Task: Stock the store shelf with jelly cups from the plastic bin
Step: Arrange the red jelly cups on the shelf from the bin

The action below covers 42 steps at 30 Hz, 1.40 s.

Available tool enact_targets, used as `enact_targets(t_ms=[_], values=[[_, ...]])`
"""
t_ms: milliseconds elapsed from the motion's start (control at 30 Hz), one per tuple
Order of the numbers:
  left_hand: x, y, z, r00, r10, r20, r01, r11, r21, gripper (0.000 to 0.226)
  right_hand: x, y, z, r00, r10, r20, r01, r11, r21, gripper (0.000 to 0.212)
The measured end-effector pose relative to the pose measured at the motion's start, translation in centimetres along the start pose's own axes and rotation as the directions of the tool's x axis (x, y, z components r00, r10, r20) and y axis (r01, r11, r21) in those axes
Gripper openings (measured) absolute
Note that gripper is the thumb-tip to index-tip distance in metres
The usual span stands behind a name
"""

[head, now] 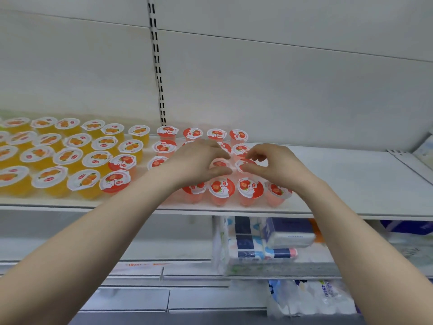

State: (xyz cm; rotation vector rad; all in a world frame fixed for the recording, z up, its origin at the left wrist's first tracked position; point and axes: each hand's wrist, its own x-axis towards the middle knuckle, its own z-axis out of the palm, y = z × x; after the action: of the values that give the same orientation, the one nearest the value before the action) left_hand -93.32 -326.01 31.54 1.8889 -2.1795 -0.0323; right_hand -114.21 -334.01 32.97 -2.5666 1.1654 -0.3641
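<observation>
A white store shelf (351, 184) carries several orange jelly cups (68, 157) on the left and several red strawberry jelly cups (221, 188) in rows in the middle. Both my hands reach over the red rows. My left hand (199, 163) has its fingers and thumb closed around one red cup (219, 163). Right beside it, my right hand (274, 166) pinches the lid rim of the neighbouring red cup (245, 163). Both cups stand on the shelf among the others. The plastic bin is out of view.
Bare shelf surface stretches to the right of the red cups. A slotted upright (158, 73) runs up the back wall. Below the shelf sit wrapped tissue packs (269, 245). More packaged goods (311, 299) lie lower right.
</observation>
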Motion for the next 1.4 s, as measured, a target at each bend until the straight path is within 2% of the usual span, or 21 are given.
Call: enact_targets(t_ms=[67, 167, 233, 367, 567, 733, 800, 967, 1133, 1267, 1400], values=[[-1.5, 0.4, -0.1, 0.999, 0.044, 0.032, -0.045, 0.999, 0.02, 0.062, -1.6, -0.3, -0.5, 0.999, -0.013, 0.04, 0.011, 0.999, 0.038, 0.036], [-2.8, 0.9, 0.2, 0.992, 0.101, 0.075, -0.113, 0.979, 0.168, 0.077, -3.3, -0.9, -0.1, 0.986, 0.003, 0.166, 0.015, 0.994, -0.109, 0.062], [-3.2, 1.2, 0.5, 0.99, 0.126, 0.057, -0.137, 0.959, 0.247, 0.081, -3.7, -1.1, 0.8, 0.992, -0.002, 0.129, 0.029, 0.978, -0.207, 0.067], [-3.8, 1.6, 1.0, 0.989, 0.149, 0.012, -0.145, 0.935, 0.325, 0.075, -4.1, -1.3, 1.9, 0.999, -0.029, 0.027, 0.035, 0.955, -0.295, 0.058], [-3.8, 1.9, 1.7, 0.995, 0.102, -0.016, -0.092, 0.947, 0.307, 0.069, -4.2, -1.1, 2.7, 0.999, -0.046, -0.02, 0.038, 0.952, -0.302, 0.056], [-4.4, 2.5, 1.9, 0.998, 0.047, -0.047, -0.032, 0.961, 0.276, 0.073, -5.2, 0.7, 1.5, 0.999, -0.011, 0.043, 0.024, 0.953, -0.302, 0.083], [-4.4, 3.2, 1.8, 0.995, 0.041, -0.091, -0.017, 0.968, 0.251, 0.074, -5.6, 1.9, 0.8, 0.999, 0.032, 0.044, -0.016, 0.945, -0.327, 0.081], [-3.2, 6.1, 2.3, 0.988, 0.049, -0.149, -0.009, 0.965, 0.262, 0.062, -5.7, 3.7, 0.7, 0.993, 0.09, 0.073, -0.067, 0.96, -0.272, 0.057], [-2.6, 7.2, 3.2, 0.983, 0.002, -0.184, 0.046, 0.965, 0.258, 0.056, -5.7, 4.0, 0.8, 0.995, 0.081, 0.054, -0.063, 0.956, -0.287, 0.057], [-3.3, 7.1, 3.1, 0.983, -0.024, -0.182, 0.072, 0.962, 0.264, 0.061, -6.1, 3.0, 0.5, 0.998, -0.05, 0.037, 0.058, 0.956, -0.289, 0.076], [-4.9, 5.3, 2.5, 0.978, -0.101, -0.184, 0.148, 0.953, 0.265, 0.066, -5.4, 0.7, 1.0, 0.984, -0.176, 0.015, 0.173, 0.946, -0.274, 0.061]])
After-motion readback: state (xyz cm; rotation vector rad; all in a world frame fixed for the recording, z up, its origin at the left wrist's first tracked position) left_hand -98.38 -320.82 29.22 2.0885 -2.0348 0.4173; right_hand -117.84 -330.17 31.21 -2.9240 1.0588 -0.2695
